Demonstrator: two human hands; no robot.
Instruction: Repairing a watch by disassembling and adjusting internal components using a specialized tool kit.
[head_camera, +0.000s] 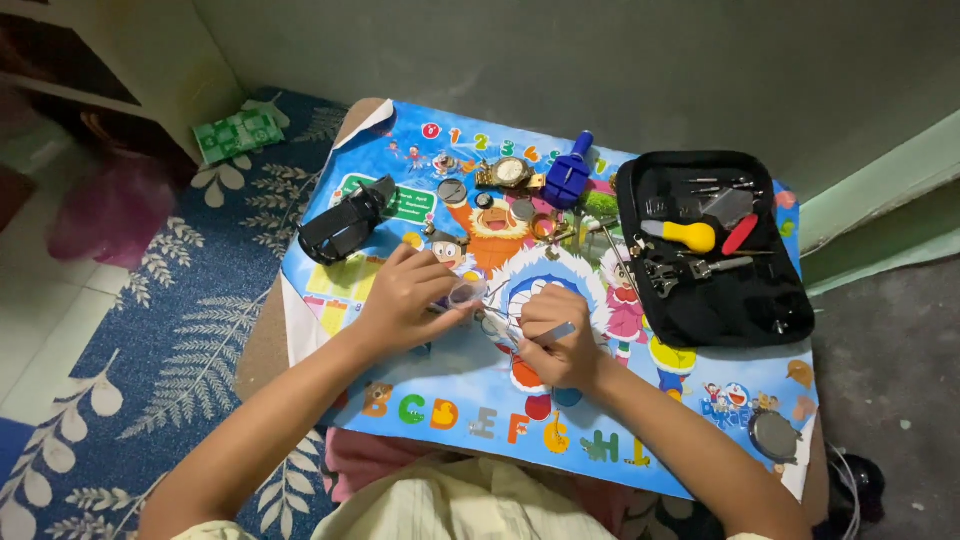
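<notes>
Nearest to the camera is a pale yellow garment (450, 510) of the person, and from it two bare forearms reach forward over a small bench (262, 340) covered with one bright blue cartoon mat (450, 385); along its near edge there is a row of big coloured letters, and along its far edge a row of coloured numbers. At the near right corner of the mat lies one round dark disc (774, 436). In the middle of the mat the two hands meet: the left hand (405, 300) has its fingers closed around a small clear round piece (466, 292), pressed on the mat, and the right hand (555, 335) has its fingers closed on a thin metal tool (556, 332), whose tip goes toward that piece. Farther, on the left, lies one black watch holder (345, 225); at the far middle I count one gold wristwatch (510, 173), one blue tool (568, 175) just beside it, and some small round parts, too small to count well. On the right one black tool case (715, 300) lies open, with one yellow-handled tool (682, 236), one red piece (740, 234) and several thin metal tools. On the blue leaf-patterned rug (150, 330) beyond the bench lies one green patterned packet (238, 134)
</notes>
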